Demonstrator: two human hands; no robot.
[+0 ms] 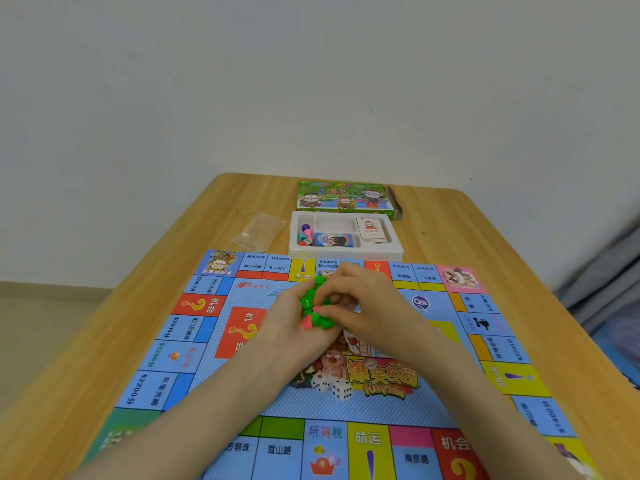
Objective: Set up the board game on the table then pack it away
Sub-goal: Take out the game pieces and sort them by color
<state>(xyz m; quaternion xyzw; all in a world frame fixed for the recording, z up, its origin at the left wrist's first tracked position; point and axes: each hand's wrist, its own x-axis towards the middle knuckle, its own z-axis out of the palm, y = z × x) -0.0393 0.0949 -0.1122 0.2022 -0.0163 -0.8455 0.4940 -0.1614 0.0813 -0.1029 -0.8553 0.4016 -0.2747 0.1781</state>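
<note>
Green and pink houses (313, 306) heaped in cupped left grip (291, 322), above board (381, 407) spread on counter (207, 220); right grip (363, 299) pinching at the heap; risk of spill through tilt or overfull palm, pieces rolling off counter.

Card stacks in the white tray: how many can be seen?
2. A blue pack lies at the front middle of the tray. A pale stack sits in its right compartment. The tray's walls may hide more.
</note>
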